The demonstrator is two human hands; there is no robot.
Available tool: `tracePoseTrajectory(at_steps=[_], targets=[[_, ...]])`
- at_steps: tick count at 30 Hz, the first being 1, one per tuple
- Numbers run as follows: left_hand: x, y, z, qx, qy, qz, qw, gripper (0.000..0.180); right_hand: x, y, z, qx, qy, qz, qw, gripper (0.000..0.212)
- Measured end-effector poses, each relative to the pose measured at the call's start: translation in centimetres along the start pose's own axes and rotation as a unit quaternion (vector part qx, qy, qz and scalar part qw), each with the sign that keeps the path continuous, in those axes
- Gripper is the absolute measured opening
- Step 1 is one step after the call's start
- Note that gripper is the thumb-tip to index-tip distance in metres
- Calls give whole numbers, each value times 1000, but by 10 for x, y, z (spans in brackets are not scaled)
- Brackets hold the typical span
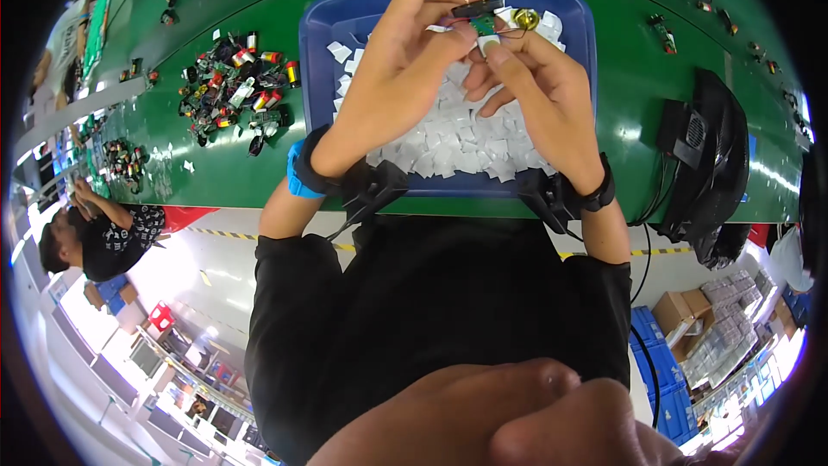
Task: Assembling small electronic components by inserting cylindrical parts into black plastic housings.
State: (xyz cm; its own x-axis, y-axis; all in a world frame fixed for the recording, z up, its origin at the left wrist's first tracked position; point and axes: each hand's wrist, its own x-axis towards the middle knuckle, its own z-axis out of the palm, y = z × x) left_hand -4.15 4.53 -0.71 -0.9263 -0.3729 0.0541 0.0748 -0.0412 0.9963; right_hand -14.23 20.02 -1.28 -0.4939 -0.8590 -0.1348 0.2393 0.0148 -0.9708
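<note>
Above the blue tray (307, 86), my left hand (401, 69) pinches a small green circuit board (483, 27). A black part with metal pins (479, 8) sits at its upper edge, and thin wires lead off it. A round brass-coloured piece (524, 19) hangs by the wires next to my right fingers. My right hand (552, 91) is closed, with thumb and fingers on a small white piece (488, 41) against the board; its other fingers are curled. Many small white pieces (431, 142) fill the tray below.
Left of the tray lies a heap of wired battery-and-board assemblies (228, 91). More assemblies (662, 33) are scattered over the green table (621, 0) at right. A black bag (720, 147) and a black box (684, 134) stand near the right edge. Another person (103, 237) works at far left.
</note>
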Motion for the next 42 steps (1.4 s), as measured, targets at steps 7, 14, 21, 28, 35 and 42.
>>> tracePoseTrajectory(at_steps=[7, 14, 21, 28, 35, 42], targets=[[-4, 7, -20, -60, -99, -113, 987, 31, -1, -2, 0, -181, 20, -84, 980, 20], [-7, 13, -38, 14, -162, -89, 983, 31, -1, -1, -3, -322, 18, -166, 932, 10], [-19, 11, -31, -76, -98, -132, 983, 28, 2, 2, -1, -285, 52, -277, 916, 13], [-22, 8, -25, 25, -64, -98, 993, 27, 2, 5, -7, -414, 21, -234, 880, 15], [-23, 6, -20, 194, -46, -28, 980, 27, 5, 5, -6, -186, 146, -81, 968, 16], [-26, 10, -16, 92, -52, -58, 993, 17, 13, -5, -13, -279, 26, -234, 931, 24]])
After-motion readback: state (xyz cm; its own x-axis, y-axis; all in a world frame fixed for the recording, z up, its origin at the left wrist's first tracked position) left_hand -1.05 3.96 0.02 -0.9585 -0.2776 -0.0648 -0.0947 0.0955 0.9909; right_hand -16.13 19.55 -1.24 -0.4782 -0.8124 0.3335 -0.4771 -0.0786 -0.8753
